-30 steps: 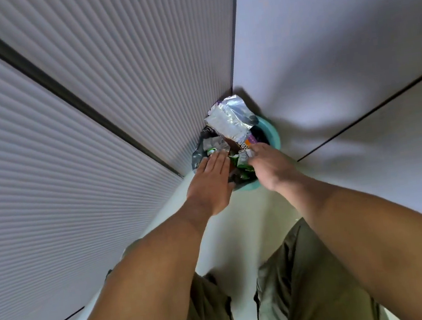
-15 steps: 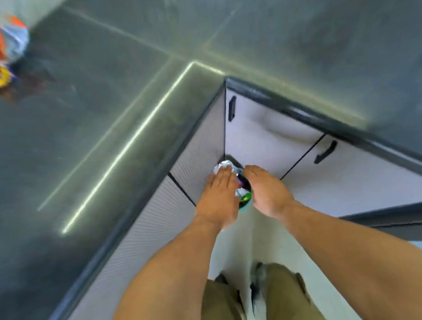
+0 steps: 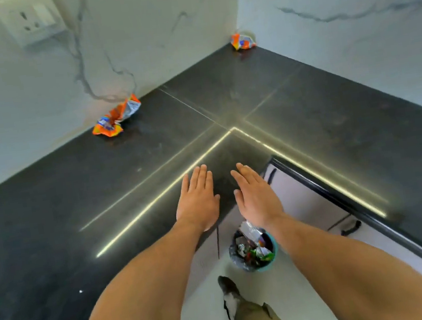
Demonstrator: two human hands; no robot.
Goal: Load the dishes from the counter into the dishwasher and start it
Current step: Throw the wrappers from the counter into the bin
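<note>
Counter [image 3: 305, 109]: dark polished stone, L-shaped, thin seams, bright light strip reflected near its front edge. Walls [image 3: 159, 19]: white marble, grey veins. Two crumpled orange foil wrappers lie on it, one by the left wall [image 3: 116, 118], one in the far corner [image 3: 242, 41], both well apart from the hands. Left hand [image 3: 198, 201] and right hand [image 3: 256, 196]: flat, fingers straight, palms down, holding nothing, side by side over the counter's inner corner; contact not discernible. Below them, a round teal bin [image 3: 266, 269], bag-lined, full of wrappers.

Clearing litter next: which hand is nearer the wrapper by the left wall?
Left. The left hand is right of the wrapper, toward the person; the right hand is farther right.
</note>
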